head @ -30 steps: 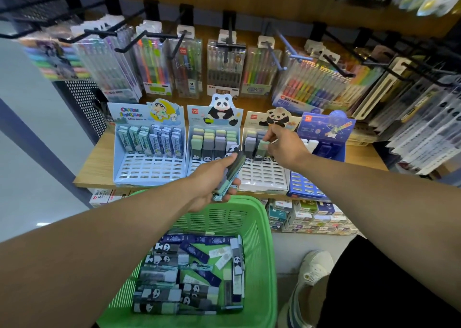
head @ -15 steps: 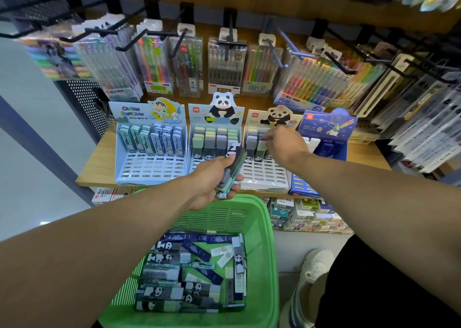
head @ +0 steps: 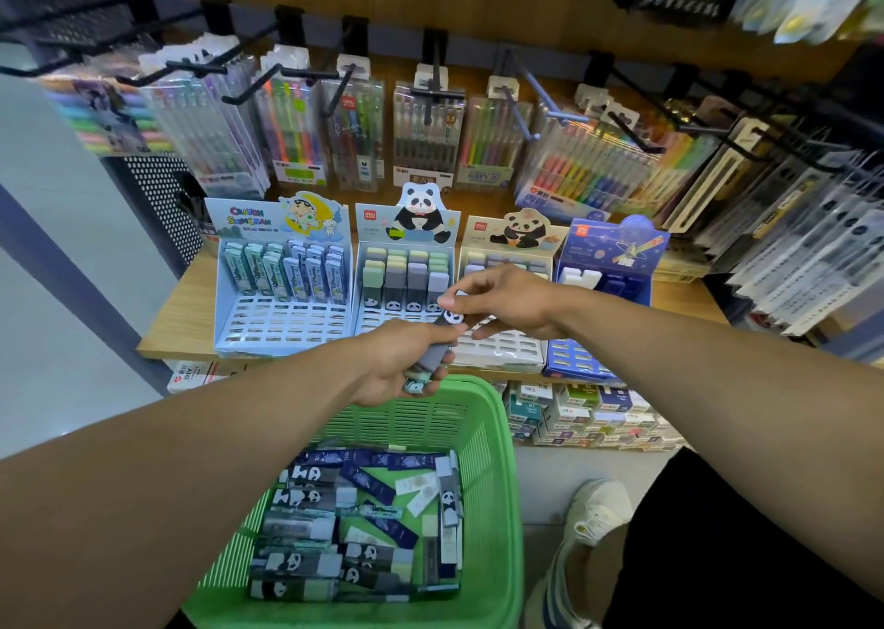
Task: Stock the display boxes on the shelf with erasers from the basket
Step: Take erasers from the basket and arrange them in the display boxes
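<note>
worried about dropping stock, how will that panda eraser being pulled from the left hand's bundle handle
The panda eraser looks like a stiff little block, so it likely won't flop. Its flat sides suggest it won't roll. The sleeve looks glossy, so it may slip from the right hand pinching just its end while the left hand grips the bundle.

The basket (head: 483, 442) is green plastic with slotted walls and a faint sheen, and the erasers (head: 335, 533) in it wear glossy printed paper sleeves — panda faces on some, dark blue on others. On the shelf (head: 186, 322), pale matt wood-grain, stand 4 display boxes (head: 282, 312) of smooth printed card. Behind them hang pen packs (head: 428, 135) in clear, shiny plastic — on black matt metal hooks (head: 287, 73) — and a black perforated metal panel (head: 158, 198) closes the left side.
</note>
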